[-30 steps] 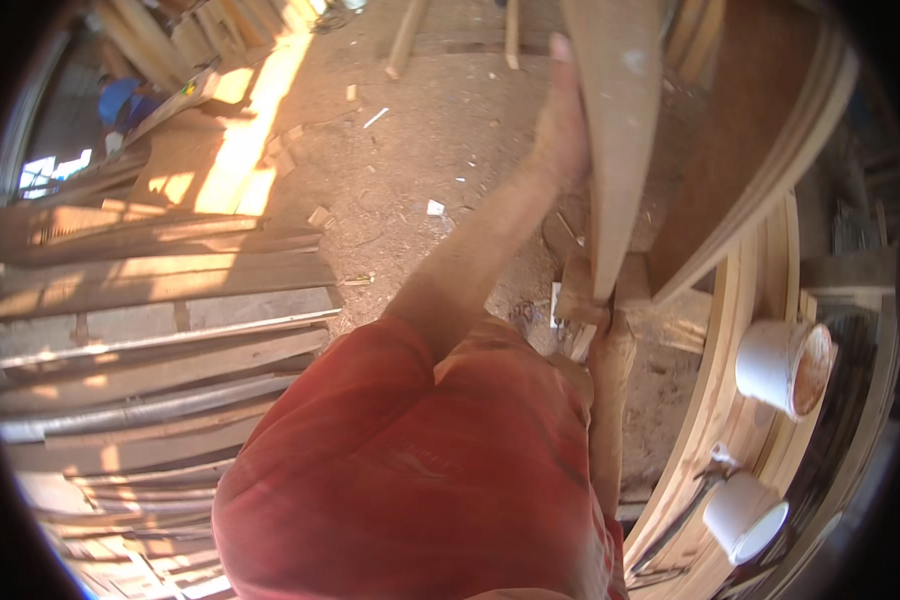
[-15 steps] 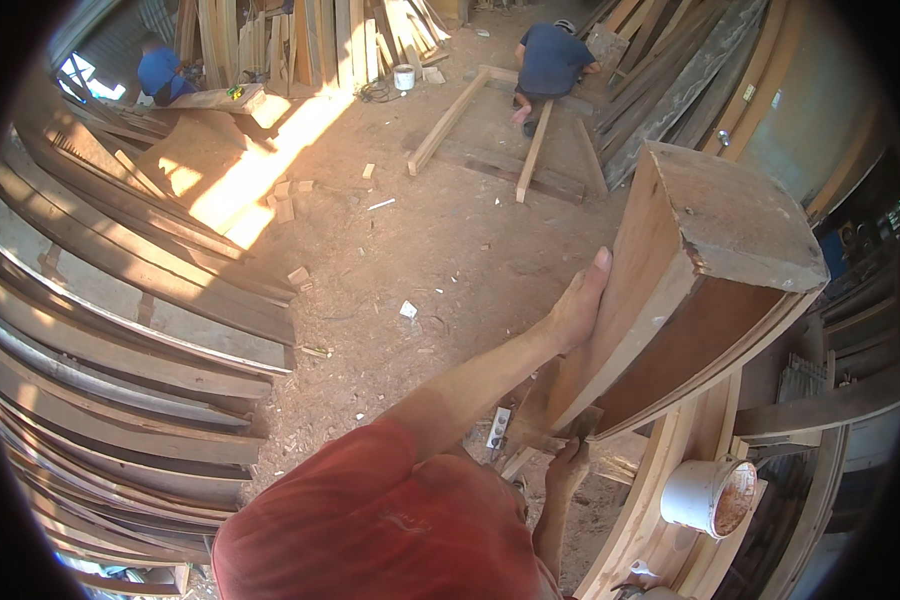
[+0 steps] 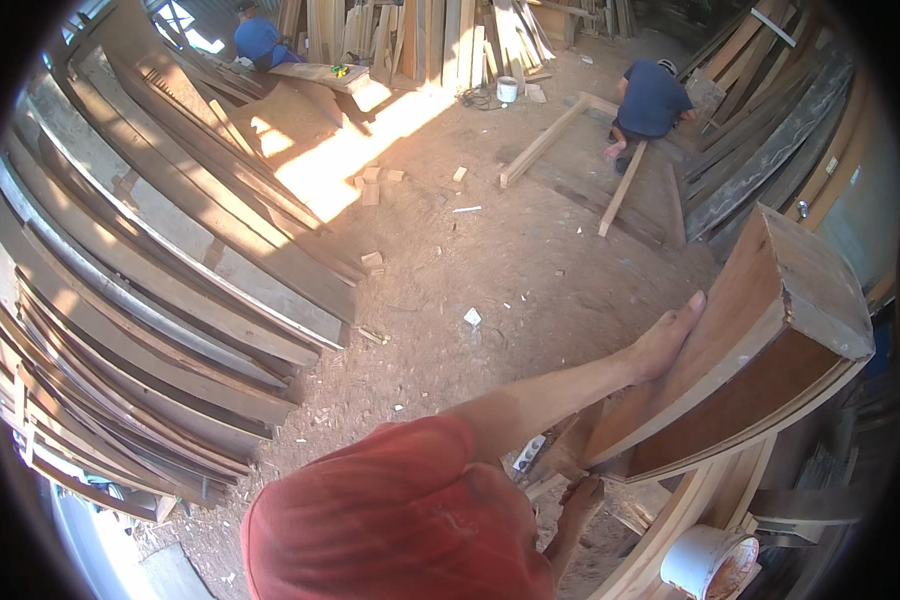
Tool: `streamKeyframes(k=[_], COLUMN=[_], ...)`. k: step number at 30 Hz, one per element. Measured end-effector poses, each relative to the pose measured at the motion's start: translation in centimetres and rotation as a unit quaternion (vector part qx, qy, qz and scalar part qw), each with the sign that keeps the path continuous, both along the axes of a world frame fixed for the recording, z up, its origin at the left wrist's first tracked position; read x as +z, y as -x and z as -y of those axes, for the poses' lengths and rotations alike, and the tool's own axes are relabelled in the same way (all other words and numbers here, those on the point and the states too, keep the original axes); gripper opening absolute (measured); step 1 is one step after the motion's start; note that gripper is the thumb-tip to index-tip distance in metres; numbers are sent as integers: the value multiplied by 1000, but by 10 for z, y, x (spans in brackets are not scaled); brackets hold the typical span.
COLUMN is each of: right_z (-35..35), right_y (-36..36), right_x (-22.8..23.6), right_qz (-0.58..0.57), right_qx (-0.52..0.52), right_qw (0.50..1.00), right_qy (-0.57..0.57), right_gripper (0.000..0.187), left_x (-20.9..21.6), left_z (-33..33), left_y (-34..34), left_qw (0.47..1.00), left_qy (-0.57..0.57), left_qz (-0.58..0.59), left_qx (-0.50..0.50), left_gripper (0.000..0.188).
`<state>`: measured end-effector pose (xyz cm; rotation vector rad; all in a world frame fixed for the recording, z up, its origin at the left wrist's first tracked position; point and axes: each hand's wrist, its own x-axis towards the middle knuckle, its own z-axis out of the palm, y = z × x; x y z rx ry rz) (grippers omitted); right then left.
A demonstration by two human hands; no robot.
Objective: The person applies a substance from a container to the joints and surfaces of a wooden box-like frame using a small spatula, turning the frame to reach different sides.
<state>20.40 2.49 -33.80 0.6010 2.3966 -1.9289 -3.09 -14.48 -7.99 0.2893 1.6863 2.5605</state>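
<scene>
Nearest to us, a red sleeve (image 3: 390,520) fills the lower middle of the view, and one bare forearm runs from it up and to the right. We cannot tell which arm it is from the picture alone; we take it as the left hand (image 3: 665,340), which lies flat against the side face of a wooden beam assembly (image 3: 740,370). Its fingers are extended and close together, pressed to the wood, not curled round it. The right hand (image 3: 580,495) shows only partly below the beam's lower end, touching the wood there; we cannot tell its finger state.

The beam assembly stands tilted at the right of the view, its sawn end uppermost, over a curved wooden frame (image 3: 690,520). A white bucket (image 3: 705,565) with a stained inside sits just beside that frame at the lower right.

To the left, long planks (image 3: 150,300) lie stacked in rows. The dirt floor (image 3: 490,260) carries scattered wood offcuts (image 3: 375,185).

Farther off, a person in blue (image 3: 650,100) crouches over a timber frame (image 3: 570,140). Another person in blue (image 3: 260,40) works at the far left, near upright boards (image 3: 420,30).
</scene>
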Motion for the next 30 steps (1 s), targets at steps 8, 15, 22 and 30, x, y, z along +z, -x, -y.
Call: streamKeyframes(k=[8,15,22,30], right_z=[0,9,16,19], right_y=[3,-10,-45,-8], right_x=[24,12,51,67], right_qz=[47,-10,1,-39], right_qx=[-55,-18,-106,-52], right_qw=[995,990,983,987], right_qy=[-63,-142,-148,-149], right_gripper=[32,39,33,27], left_x=[-21,-51,-21,-81], left_z=[-38,-61,12,-29], left_y=[18,34,66,32], left_qw=[996,985,929,960], left_qy=[-38,-27,-134,-172], left_qz=[15,-88,-198,-6], left_qx=[-82,-145,-281,-219], left_gripper=[76,49,23,65])
